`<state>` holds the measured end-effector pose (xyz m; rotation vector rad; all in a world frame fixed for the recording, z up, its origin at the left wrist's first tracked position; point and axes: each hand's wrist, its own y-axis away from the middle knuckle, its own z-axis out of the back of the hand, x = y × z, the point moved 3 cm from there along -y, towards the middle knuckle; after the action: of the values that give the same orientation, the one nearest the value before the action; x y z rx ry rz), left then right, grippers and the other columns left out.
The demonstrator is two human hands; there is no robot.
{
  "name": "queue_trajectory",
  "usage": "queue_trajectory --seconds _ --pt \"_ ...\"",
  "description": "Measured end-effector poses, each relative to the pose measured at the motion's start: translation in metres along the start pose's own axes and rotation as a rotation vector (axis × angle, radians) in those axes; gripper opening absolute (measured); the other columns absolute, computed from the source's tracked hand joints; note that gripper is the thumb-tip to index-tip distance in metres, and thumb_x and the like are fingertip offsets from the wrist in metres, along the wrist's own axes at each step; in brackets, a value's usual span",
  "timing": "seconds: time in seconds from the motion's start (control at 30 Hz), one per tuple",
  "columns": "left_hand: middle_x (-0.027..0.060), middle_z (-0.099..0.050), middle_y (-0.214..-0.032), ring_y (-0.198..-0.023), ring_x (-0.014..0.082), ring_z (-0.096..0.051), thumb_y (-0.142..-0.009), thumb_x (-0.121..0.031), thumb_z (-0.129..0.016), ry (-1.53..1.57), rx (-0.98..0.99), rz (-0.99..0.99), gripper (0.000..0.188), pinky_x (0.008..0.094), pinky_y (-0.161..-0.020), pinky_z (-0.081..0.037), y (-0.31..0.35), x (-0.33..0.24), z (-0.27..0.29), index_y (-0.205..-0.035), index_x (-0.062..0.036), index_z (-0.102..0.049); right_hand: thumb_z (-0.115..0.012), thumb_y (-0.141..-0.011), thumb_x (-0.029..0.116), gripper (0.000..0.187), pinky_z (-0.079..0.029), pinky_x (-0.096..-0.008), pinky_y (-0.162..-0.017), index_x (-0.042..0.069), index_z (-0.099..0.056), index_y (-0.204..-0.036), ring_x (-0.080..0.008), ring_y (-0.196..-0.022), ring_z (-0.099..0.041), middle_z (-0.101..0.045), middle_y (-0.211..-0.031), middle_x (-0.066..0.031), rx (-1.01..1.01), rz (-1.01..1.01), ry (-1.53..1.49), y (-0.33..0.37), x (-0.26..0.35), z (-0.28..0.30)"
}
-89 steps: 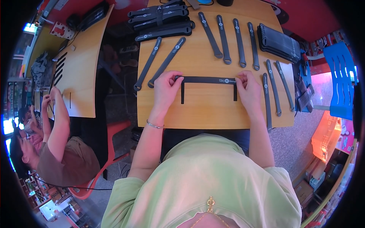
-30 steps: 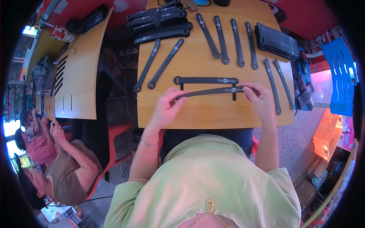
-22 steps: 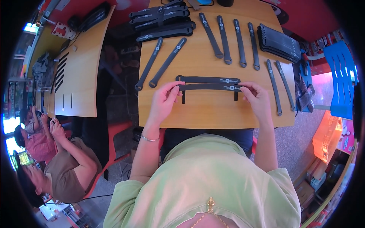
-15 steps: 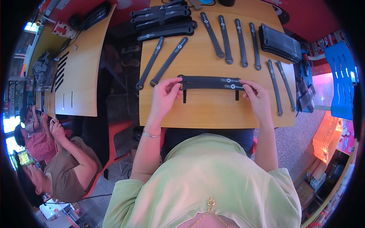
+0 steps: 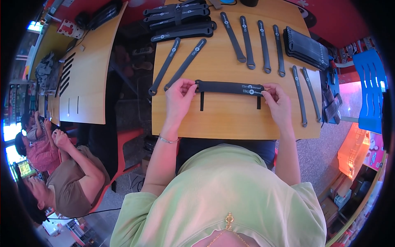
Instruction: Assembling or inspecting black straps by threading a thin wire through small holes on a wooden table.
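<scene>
Two black printed storage straps (image 5: 226, 87) stretch horizontally over the front of the table, one largely overlapping the other. My left hand (image 5: 180, 95) pinches their left end between thumb and fingers. At the right end, the fingertips of my right hand (image 5: 278, 99) are closed on the straps. Beneath them, a short thin black strip (image 5: 202, 102) lies on the tabletop near my left hand. A matching strip (image 5: 259, 103) is near my right hand, its upper part covered by the straps.
Loose straps lie in a left pair (image 5: 165, 66), a far middle row (image 5: 248, 43) and a right pair (image 5: 299, 96). A strap bundle (image 5: 177, 18) sits at the table's far left, a stack (image 5: 306, 48) at far right. A co-worker (image 5: 78, 177) sits at a left table (image 5: 88, 94).
The two straps were lying side by side with a gap at the left; now they overlap more closely. My left hand has shifted slightly up; my right hand keeps its grip.
</scene>
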<state>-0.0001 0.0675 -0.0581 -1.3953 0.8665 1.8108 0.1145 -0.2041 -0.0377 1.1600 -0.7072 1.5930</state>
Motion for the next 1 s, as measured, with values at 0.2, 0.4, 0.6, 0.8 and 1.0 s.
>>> queue_trajectory --seconds 0.2,0.4,0.6,0.8,1.0 --pt "0.002 -0.061 -0.073 -0.063 0.0054 -0.055 -0.082 0.002 -0.063 -0.025 -0.012 -0.015 0.007 0.0176 -0.058 -0.045 -0.002 0.003 -0.001 -0.089 0.002 -0.06 -0.064 -0.083 0.003 0.018 -0.043 -0.0199 -0.059 0.003 -0.059 -0.1 -0.0068 -0.065 -0.052 -0.057 -0.074 -0.0002 -0.014 0.012 -0.036 -0.001 -0.003 -0.002" --pt "0.0023 -0.061 -0.074 -0.063 0.0056 -0.055 -0.081 0.001 -0.064 -0.059 -0.041 -0.033 0.007 0.0182 -0.059 -0.045 -0.003 0.007 -0.001 -0.087 0.0024 -0.062 -0.061 -0.084 0.001 0.017 -0.041 -0.0179 -0.057 0.003 -0.056 -0.101 -0.0046 -0.066 -0.049 -0.054 -0.074 0.0014 -0.013 0.019 -0.034 -0.002 -0.005 -0.003" --pt "0.0034 -0.062 -0.074 -0.062 0.0062 -0.055 -0.08 0.001 -0.065 -0.059 -0.076 -0.064 0.007 0.0189 -0.058 -0.045 -0.003 0.01 -0.001 -0.086 0.0027 -0.062 -0.064 -0.083 0.003 0.019 -0.043 -0.0197 -0.06 0.003 -0.057 -0.1 -0.0068 -0.067 -0.051 -0.056 -0.074 -0.0002 -0.023 -0.005 -0.05 -0.002 -0.005 -0.003" --pt "0.0041 -0.062 -0.073 -0.061 0.0066 -0.055 -0.079 0.0 -0.065 -0.113 -0.098 -0.13 0.007 0.0197 -0.057 -0.045 -0.004 0.012 -0.001 -0.086 0.0023 -0.063 -0.064 -0.082 0.003 0.019 -0.043 -0.0199 -0.06 0.002 -0.057 -0.1 -0.0072 -0.066 -0.051 -0.056 -0.074 -0.0005 -0.027 -0.012 -0.027 -0.003 -0.006 -0.003" --pt "0.0043 -0.061 -0.073 -0.06 0.007 -0.054 -0.079 0.0 -0.065 -0.129 -0.108 -0.135 0.007 0.0196 -0.056 -0.045 -0.004 0.013 -0.002 -0.085 0.0022 -0.063 -0.065 -0.082 0.004 0.02 -0.044 -0.0209 -0.061 0.003 -0.057 -0.1 -0.008 -0.066 -0.053 -0.057 -0.074 -0.0012 -0.036 -0.005 -0.023 -0.005 -0.012 -0.004"
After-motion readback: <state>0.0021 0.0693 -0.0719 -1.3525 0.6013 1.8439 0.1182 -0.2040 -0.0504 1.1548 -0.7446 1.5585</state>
